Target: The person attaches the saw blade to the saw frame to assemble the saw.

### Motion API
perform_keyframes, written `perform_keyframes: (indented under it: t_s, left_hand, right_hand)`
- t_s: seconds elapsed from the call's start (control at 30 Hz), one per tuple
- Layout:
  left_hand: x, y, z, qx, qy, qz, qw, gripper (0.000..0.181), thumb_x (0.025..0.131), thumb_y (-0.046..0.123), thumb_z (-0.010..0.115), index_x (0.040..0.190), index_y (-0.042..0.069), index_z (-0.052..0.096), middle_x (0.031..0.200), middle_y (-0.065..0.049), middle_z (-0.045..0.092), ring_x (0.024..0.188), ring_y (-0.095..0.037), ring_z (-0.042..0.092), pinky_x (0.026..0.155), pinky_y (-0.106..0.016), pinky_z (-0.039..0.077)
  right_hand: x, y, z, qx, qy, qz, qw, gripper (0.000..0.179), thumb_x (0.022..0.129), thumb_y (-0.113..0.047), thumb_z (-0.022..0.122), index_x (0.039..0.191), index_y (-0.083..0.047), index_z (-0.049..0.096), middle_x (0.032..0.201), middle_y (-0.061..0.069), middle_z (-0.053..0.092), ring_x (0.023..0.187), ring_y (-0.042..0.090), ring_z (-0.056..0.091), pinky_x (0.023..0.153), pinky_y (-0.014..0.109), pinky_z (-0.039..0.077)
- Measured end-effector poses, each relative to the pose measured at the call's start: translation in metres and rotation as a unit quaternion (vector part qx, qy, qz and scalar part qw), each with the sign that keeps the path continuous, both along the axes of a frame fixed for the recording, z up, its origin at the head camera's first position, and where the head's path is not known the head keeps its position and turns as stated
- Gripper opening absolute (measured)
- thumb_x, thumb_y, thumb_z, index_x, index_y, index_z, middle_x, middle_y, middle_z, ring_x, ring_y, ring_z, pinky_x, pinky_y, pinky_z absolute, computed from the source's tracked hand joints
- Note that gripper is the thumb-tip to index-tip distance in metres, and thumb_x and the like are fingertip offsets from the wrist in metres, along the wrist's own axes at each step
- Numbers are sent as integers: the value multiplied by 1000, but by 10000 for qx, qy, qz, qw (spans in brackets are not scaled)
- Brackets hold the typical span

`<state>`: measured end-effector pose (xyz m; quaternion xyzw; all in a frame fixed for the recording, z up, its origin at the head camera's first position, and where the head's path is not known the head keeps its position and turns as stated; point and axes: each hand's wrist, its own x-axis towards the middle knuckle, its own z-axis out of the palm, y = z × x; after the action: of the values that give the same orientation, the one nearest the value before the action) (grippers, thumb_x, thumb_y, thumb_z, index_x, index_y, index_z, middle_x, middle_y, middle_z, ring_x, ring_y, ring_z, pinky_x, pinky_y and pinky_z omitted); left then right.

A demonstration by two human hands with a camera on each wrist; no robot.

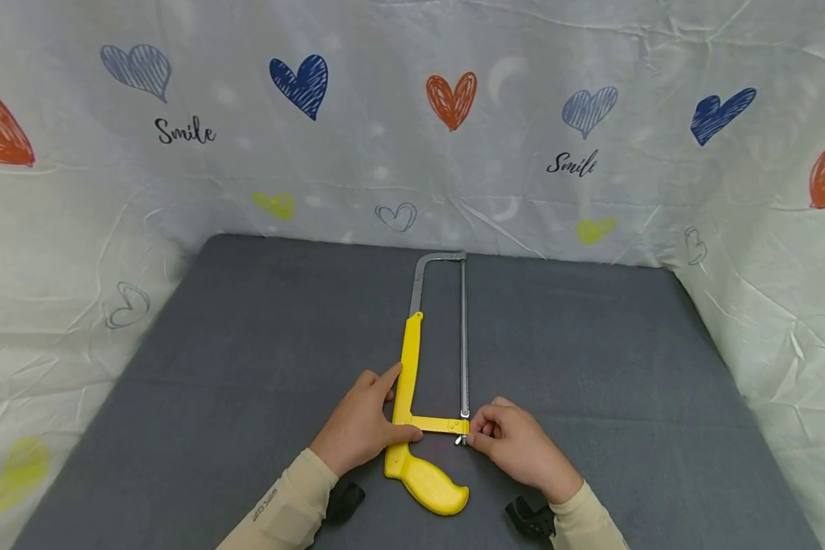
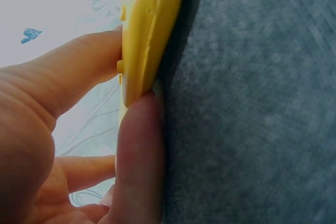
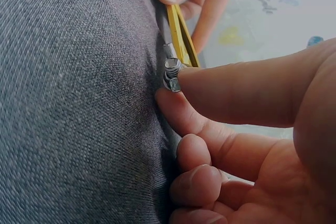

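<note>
A hacksaw with a yellow frame [image 1: 407, 374] lies on the grey cloth, its yellow handle [image 1: 435, 487] toward me. Its metal blade [image 1: 464, 336] runs along the right side, from the grey far end of the frame to a short yellow arm. My left hand [image 1: 360, 428] holds the frame from the left, thumb over the near part and fingers along the outer edge. At the near end of the blade, my right hand [image 1: 519, 447] pinches the small metal wing nut [image 3: 173, 72] between thumb and forefinger. Its other fingers are curled.
Dark grey cloth [image 1: 247, 328] covers the table. A white sheet [image 1: 385, 168] printed with hearts hangs behind it and at both sides. Black wrist devices [image 1: 531, 518] sit below both hands.
</note>
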<state>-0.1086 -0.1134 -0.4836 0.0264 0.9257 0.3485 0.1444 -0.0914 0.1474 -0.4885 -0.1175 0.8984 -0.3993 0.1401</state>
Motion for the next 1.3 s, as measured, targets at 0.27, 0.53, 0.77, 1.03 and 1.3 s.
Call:
perform_keyframes:
  t_s: [0.27,0.53,0.77,1.03,1.3]
  left_hand:
    - [1,0,0,15,17,-2,10000,109,76,39,100,166,11,45,109,-6,55,83,-17,53,70,-30,48]
    - [0,0,1,1,-21,15,10000,110,76,40,100,166,12,44,109,-6,55,84,-17,54,72,-30,49]
    - [1,0,2,3,-54,46,10000,109,76,39,100,166,12,44,109,-6,55,83,-17,53,70,-30,49]
    - [0,1,0,37,-28,-12,10000,110,76,39,100,166,12,44,109,-6,55,82,-17,53,69,-30,48]
    - [0,2,1,18,-87,14,10000,111,77,40,99,167,12,42,110,-7,55,81,-17,53,69,-30,48]
  right_hand:
    - [0,0,0,23,10,-16,10000,16,96,-15,81,83,-20,73,83,-3,53,66,8,47,63,24,41]
    - [0,0,0,54,-11,-6,10000,16,96,-16,82,83,-20,73,84,-3,53,67,8,47,63,25,41]
    - [-2,1,2,1,-112,-114,9999,15,93,-19,84,82,-22,75,83,-4,54,68,9,50,64,24,42]
    - [-2,3,2,28,-153,-150,9998,14,93,-17,84,83,-22,75,82,-3,54,68,9,49,63,24,42]
    - [-2,2,2,81,-94,-147,9998,16,93,-16,84,82,-22,74,82,-4,53,69,8,49,64,24,42]
